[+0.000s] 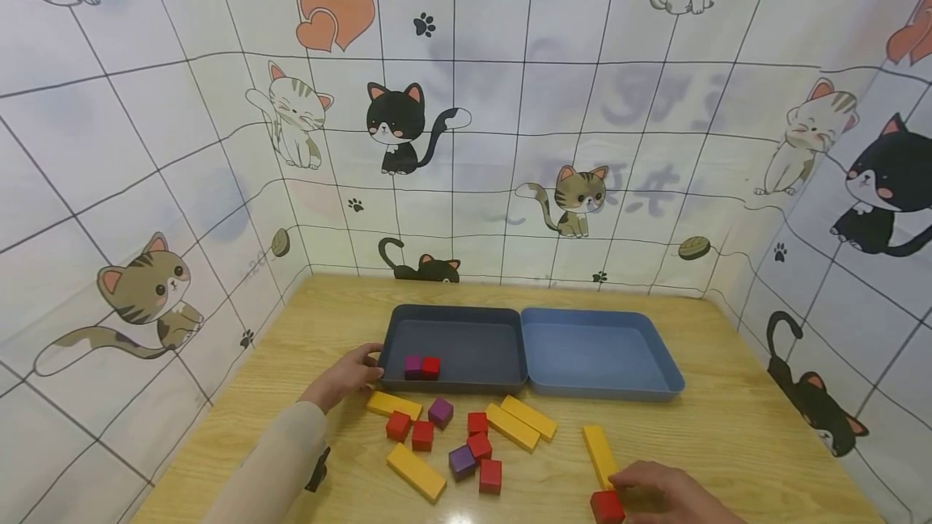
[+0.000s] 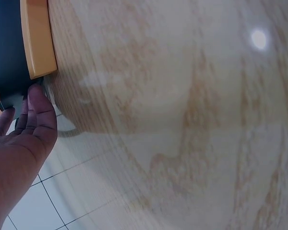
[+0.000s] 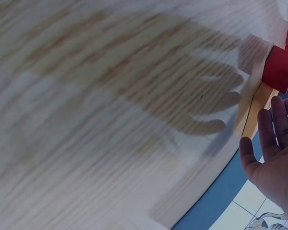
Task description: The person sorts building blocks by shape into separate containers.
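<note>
My left hand [image 1: 353, 374] grips the left end of the dark grey tray [image 1: 455, 312], its fingers at the tray's corner in the left wrist view. Two small cubes, a purple cube [image 1: 413, 368] and a red cube [image 1: 431, 369], sit side by side in that tray. At the front right, my right hand [image 1: 666, 492] has its fingertips right beside a red cube [image 1: 607, 507]. In the right wrist view several fingers of this hand [image 3: 276, 148] are stretched out. A yellow plank [image 1: 599, 455] lies just behind that cube.
A blue tray [image 1: 600, 354] stands against the dark one on its right. In front of the trays lie more yellow planks [image 1: 416, 472], red cubes [image 1: 491, 476] and purple cubes [image 1: 462, 462]. Cat-patterned sheeting [image 1: 480, 103] surrounds the wooden table [image 1: 743, 427].
</note>
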`<control>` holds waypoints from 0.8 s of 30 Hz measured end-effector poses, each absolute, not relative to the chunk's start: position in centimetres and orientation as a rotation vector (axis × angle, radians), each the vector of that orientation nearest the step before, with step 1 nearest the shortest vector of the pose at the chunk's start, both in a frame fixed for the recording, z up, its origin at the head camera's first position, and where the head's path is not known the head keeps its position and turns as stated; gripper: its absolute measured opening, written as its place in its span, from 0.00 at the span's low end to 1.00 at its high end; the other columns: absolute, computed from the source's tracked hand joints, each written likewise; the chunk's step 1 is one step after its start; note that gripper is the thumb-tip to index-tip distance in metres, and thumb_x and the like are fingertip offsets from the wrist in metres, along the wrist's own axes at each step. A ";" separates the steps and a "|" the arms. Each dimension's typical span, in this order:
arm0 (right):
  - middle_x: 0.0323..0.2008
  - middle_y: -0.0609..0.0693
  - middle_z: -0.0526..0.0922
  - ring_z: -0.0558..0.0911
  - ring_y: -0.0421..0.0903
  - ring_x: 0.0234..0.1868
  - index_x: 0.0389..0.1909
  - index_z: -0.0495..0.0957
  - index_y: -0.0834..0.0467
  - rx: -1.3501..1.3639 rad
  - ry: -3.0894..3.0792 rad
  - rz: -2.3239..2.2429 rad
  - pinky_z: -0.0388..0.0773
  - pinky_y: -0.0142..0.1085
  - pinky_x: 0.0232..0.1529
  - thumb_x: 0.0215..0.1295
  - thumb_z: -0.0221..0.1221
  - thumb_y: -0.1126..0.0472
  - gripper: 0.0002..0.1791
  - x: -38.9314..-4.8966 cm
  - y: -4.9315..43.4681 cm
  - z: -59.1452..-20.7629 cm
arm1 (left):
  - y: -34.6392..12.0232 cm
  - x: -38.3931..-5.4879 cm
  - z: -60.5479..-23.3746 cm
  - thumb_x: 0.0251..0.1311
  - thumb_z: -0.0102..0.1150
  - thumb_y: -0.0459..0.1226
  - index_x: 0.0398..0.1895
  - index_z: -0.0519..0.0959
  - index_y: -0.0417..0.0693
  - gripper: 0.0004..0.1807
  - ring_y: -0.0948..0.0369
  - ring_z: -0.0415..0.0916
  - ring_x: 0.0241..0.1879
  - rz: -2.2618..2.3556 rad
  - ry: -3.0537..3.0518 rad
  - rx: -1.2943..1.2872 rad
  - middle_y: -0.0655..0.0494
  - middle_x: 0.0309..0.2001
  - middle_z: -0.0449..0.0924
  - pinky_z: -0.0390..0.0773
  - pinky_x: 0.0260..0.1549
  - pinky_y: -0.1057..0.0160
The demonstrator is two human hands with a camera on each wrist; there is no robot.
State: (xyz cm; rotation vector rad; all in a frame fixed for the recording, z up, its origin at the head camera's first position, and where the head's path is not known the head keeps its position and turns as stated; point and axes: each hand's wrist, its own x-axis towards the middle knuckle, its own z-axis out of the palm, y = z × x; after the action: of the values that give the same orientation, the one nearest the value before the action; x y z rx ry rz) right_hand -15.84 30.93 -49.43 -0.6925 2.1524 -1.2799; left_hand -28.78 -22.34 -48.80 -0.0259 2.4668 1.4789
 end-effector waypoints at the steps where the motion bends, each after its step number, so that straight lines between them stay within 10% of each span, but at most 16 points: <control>1: 0.52 0.49 0.79 0.77 0.35 0.48 0.59 0.77 0.63 -0.744 2.177 -1.263 0.74 0.27 0.46 0.67 0.63 0.60 0.22 -15.9 31.0 -49.6 | -22.3 -28.8 -48.8 0.67 0.53 0.28 0.71 0.62 0.37 0.29 0.50 0.75 0.45 1.477 2.468 -0.026 0.35 0.56 0.71 0.79 0.46 0.50; 7: 0.48 0.40 0.81 0.76 0.33 0.46 0.56 0.81 0.58 -1.097 2.380 -1.074 0.77 0.30 0.42 0.67 0.63 0.59 0.18 -16.7 31.1 -50.4 | -22.4 -28.8 -48.9 0.67 0.52 0.27 0.71 0.62 0.36 0.29 0.50 0.75 0.45 1.495 2.460 -0.012 0.35 0.55 0.71 0.79 0.45 0.51; 24: 0.47 0.37 0.81 0.74 0.31 0.44 0.52 0.83 0.53 -0.973 2.424 -0.972 0.75 0.31 0.41 0.64 0.65 0.52 0.18 -16.6 29.9 -49.6 | -22.1 -28.8 -48.9 0.67 0.51 0.26 0.71 0.62 0.36 0.28 0.50 0.76 0.44 1.492 2.469 -0.042 0.36 0.53 0.72 0.79 0.43 0.51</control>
State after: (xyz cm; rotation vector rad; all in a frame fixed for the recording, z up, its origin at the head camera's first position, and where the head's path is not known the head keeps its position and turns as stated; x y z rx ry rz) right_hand -16.62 29.91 -49.55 -0.9730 2.4242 -0.9718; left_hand -28.83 -22.09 -48.87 -0.0423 2.4693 1.4920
